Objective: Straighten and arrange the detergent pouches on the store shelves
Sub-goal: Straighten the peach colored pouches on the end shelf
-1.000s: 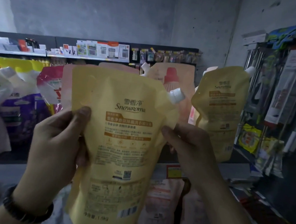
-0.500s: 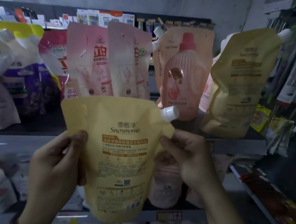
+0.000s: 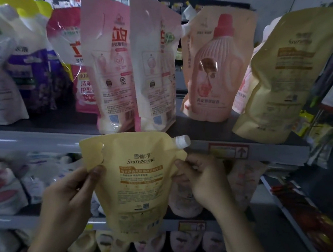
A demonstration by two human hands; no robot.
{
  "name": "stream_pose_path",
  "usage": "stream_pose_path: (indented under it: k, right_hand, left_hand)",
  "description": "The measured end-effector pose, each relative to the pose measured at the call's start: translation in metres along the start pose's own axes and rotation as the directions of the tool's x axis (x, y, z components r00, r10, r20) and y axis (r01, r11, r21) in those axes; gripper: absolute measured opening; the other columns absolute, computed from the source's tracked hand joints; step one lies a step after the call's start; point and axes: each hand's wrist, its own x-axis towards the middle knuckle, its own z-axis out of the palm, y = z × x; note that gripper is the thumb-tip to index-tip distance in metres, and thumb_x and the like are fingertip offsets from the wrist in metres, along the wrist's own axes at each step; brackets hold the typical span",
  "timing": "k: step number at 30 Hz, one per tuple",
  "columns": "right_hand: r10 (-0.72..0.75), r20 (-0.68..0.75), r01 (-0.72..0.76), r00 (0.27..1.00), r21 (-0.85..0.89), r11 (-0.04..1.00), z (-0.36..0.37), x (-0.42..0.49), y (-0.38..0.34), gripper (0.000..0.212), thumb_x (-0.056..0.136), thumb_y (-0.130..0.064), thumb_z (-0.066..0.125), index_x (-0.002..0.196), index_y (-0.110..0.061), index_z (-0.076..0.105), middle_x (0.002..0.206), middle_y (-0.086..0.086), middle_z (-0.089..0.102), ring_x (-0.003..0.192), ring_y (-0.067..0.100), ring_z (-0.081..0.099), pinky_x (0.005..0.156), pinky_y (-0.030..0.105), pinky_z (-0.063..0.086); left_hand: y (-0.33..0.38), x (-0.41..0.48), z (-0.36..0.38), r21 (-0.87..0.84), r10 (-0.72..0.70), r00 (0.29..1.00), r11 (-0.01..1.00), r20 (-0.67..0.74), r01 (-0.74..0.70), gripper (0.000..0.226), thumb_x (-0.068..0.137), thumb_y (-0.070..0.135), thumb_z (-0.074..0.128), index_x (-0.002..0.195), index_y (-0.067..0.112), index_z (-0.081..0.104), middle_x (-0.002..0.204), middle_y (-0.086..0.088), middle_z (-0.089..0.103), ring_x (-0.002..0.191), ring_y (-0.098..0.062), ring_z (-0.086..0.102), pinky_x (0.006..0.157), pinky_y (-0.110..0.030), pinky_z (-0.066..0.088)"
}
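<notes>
Detergent pouches fill the shelving, and the upper shelf [image 3: 201,141] runs as a grey edge just above both sets of fingertips. On it, above and to the right of the right hand's fingers, a tall yellow pouch [image 3: 283,80] leans with its top tipped rightward. Directly above those fingers stands a peach pouch [image 3: 214,69] printed with a pink bottle. Above the left hand's fingers, two pink pouches [image 3: 127,64] stand side by side and overlap, their bases at the shelf's front edge. Further left of the left fingers sit a purple pouch [image 3: 30,66] and pale ones, blurred.

Between the two hands hangs the held yellow pouch [image 3: 137,184], upright in front of the shelf edge, printed face toward the camera, marked Snowroma. Its bottom hangs in front of the lower shelf [image 3: 171,224].

The left hand [image 3: 67,197] pinches the pouch's left edge, thumb [image 3: 94,177] on the front face and the other fingers hidden behind it. The right hand [image 3: 203,181] pinches the upper right edge just below the spout, its fingers curled close together on the pouch's rim.

The white cap [image 3: 182,141] sticks out diagonally from the top right corner, just above the right fingertips and overlapping the shelf's front edge.
</notes>
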Motion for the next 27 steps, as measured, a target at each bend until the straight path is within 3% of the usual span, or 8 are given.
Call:
stream_pose_path:
  k: [3,7,9,15,17,21,24,27]
  right_hand:
    - [0.023,0.0,-0.023,1.0,-0.07,0.997,0.008,0.002,0.015,0.017,0.103,-0.019,0.068,0.094,-0.012,0.079,0.083,-0.002,0.08,0.077,0.01,0.078,0.069,0.028,0.064]
    - [0.049,0.002,-0.046,0.999,-0.277,0.96,0.017,0.004,0.026,0.033,0.105,-0.023,0.065,0.073,-0.017,0.067,0.067,-0.008,0.068,0.063,-0.01,0.065,0.057,0.006,0.046]
    - [0.093,-0.01,-0.092,0.996,-0.284,0.954,0.021,0.002,0.031,0.04,0.106,-0.017,0.063,0.066,-0.012,0.058,0.057,-0.012,0.06,0.054,-0.012,0.06,0.048,0.006,0.043]
    - [0.145,-0.017,-0.145,0.989,-0.222,0.964,0.037,0.001,0.046,0.047,0.107,-0.009,0.058,0.063,-0.022,0.051,0.052,-0.016,0.06,0.053,-0.015,0.058,0.05,0.005,0.041]
    - [0.124,-0.043,-0.131,0.991,-0.221,0.966,0.044,0.005,0.056,0.042,0.106,-0.012,0.061,0.065,-0.021,0.058,0.064,-0.011,0.065,0.063,-0.005,0.066,0.057,0.009,0.048]
    - [0.064,-0.092,-0.088,0.994,-0.284,0.955,0.057,0.012,0.076,0.037,0.105,-0.017,0.062,0.068,-0.019,0.064,0.066,-0.007,0.065,0.063,-0.003,0.061,0.057,0.018,0.044]
    - [0.082,-0.134,-0.112,0.988,-0.23,0.967,0.067,0.018,0.086,0.031,0.103,-0.025,0.06,0.075,-0.016,0.07,0.071,-0.002,0.071,0.071,0.013,0.069,0.069,0.041,0.057]
    - [0.086,-0.161,-0.117,0.983,-0.192,0.974,0.077,0.024,0.088,0.032,0.104,-0.025,0.059,0.076,-0.014,0.069,0.072,0.001,0.07,0.073,0.019,0.07,0.071,0.048,0.059]
  left_hand:
    - [-0.007,-0.009,0.004,-0.049,-0.081,0.995,0.995,0.054,0.084,0.025,0.099,0.04,0.065,0.078,0.03,0.075,0.054,-0.003,0.063,0.049,-0.025,0.063,0.059,-0.036,0.063]
    - [-0.018,-0.02,0.016,-0.229,-0.228,0.963,0.939,0.143,0.256,0.022,0.099,0.029,0.065,0.084,0.03,0.082,0.064,-0.019,0.071,0.06,-0.039,0.073,0.063,-0.051,0.065]
    - [-0.029,-0.023,0.022,-0.245,-0.276,0.95,0.92,0.148,0.306,0.022,0.102,0.022,0.064,0.091,0.026,0.082,0.067,-0.022,0.072,0.065,-0.04,0.075,0.066,-0.054,0.066]
    - [-0.052,-0.032,0.033,-0.295,-0.398,0.894,0.846,0.205,0.444,0.017,0.105,0.022,0.059,0.108,0.016,0.075,0.08,-0.02,0.079,0.078,-0.039,0.079,0.063,-0.034,0.066]
    - [-0.054,-0.034,0.035,-0.297,-0.423,0.879,0.829,0.221,0.474,0.017,0.106,0.022,0.059,0.109,0.014,0.074,0.081,-0.02,0.079,0.077,-0.038,0.08,0.059,-0.029,0.064]
    - [-0.06,-0.039,0.04,-0.312,-0.45,0.861,0.804,0.237,0.506,0.02,0.108,0.021,0.057,0.108,0.01,0.073,0.085,-0.019,0.08,0.079,-0.036,0.08,0.062,-0.027,0.064]
    - [-0.065,-0.043,0.045,-0.316,-0.454,0.861,0.802,0.23,0.508,0.024,0.108,0.021,0.056,0.105,0.007,0.074,0.086,-0.018,0.08,0.081,-0.036,0.08,0.072,-0.041,0.064]
    - [-0.069,-0.045,0.049,-0.341,-0.457,0.863,0.792,0.217,0.506,0.024,0.109,0.022,0.055,0.107,0.009,0.075,0.089,-0.017,0.081,0.083,-0.035,0.081,0.085,-0.047,0.06]
